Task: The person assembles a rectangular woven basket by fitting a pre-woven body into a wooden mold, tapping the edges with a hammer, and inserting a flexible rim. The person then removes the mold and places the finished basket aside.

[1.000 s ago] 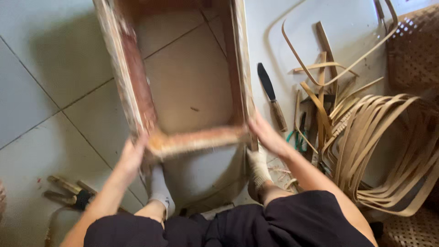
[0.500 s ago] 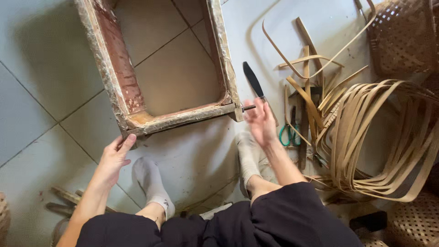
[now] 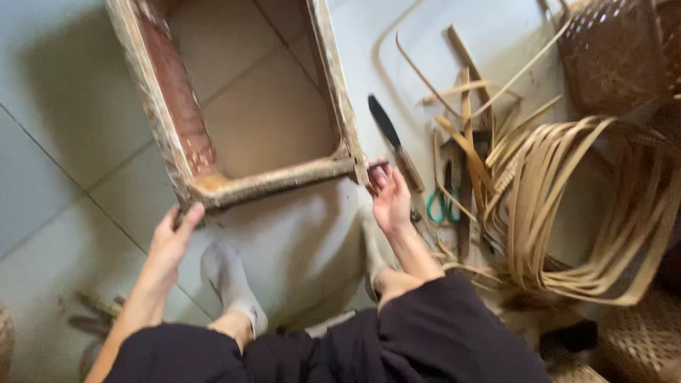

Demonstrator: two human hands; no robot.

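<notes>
Head view, looking down at a tiled floor [image 3: 64, 142]. An open rectangular wooden frame [image 3: 273, 181], worn and rust-stained on its inner left wall, occupies the upper centre of the frame and lies on the tiles. The left hand [image 3: 170, 237], at lower left, has its grip spread, the fingertips touching the frame's near left corner without closing on it. The right hand [image 3: 390, 198], at centre right, also has its grip loosely spread, the palm turned up and the fingers just beside the frame's near right corner; whether they touch the wood cannot be told. Two socked feet [image 3: 230, 280] rest on the floor below the frame, between the forearms, above dark trousers [image 3: 397, 340] at the bottom edge. Right of the right hand lie a dark-bladed knife [image 3: 394, 142], green-handled scissors [image 3: 443, 202] and loose cane strips [image 3: 468, 135]. A coil of cane strips [image 3: 589, 213] fills the right side, with woven baskets [image 3: 617, 57] at upper right and lower right.
</notes>
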